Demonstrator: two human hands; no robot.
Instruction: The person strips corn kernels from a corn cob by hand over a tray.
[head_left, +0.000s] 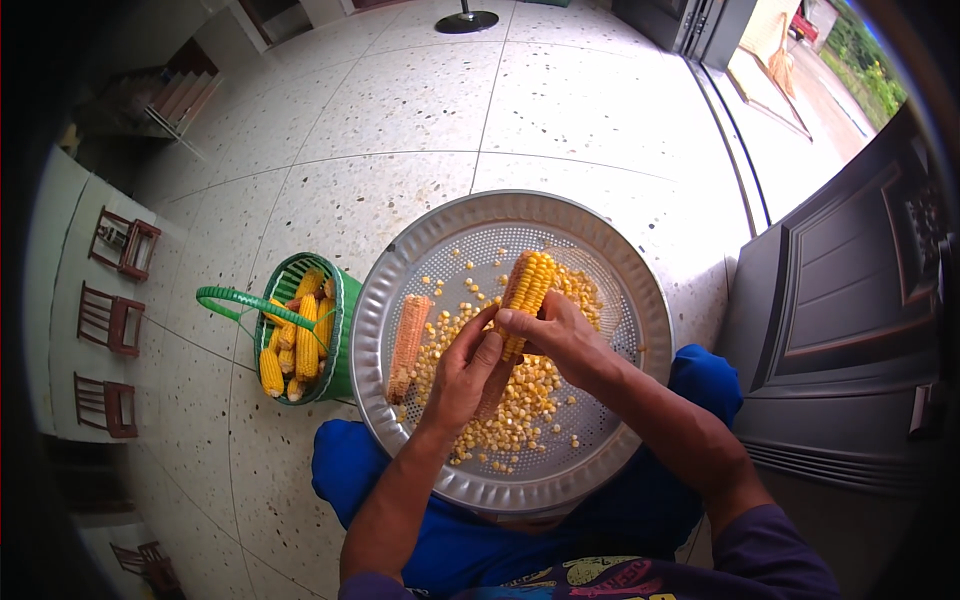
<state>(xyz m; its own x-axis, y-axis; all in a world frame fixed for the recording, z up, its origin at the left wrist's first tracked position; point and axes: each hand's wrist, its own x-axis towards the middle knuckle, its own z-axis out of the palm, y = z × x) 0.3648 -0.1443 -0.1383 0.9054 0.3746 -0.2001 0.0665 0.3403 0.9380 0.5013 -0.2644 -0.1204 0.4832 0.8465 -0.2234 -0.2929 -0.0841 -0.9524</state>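
Note:
Both my hands are on a partly shelled ear of corn (531, 281) above a round perforated metal tray (362, 330). Yellow kernels cover its right side, while a strip on its left is bare. My left hand (466, 371) grips the ear low on the left; my right hand (566, 334) has its thumb across the kernels. Below my left hand a second, bare cob (493, 394) shows; whether it is held or lies in the tray I cannot tell. Loose kernels (525, 409) are heaped in the tray, and a stripped cob (409, 341) rests at its left side.
A green woven basket (343, 337) of yellow corn ears (306, 345) stands left of the tray, its handle (251, 300) tilted left. A dark panelled door (840, 285) is close on the right. Wooden chairs (116, 319) line the left wall; a round stand base (466, 22) is ahead.

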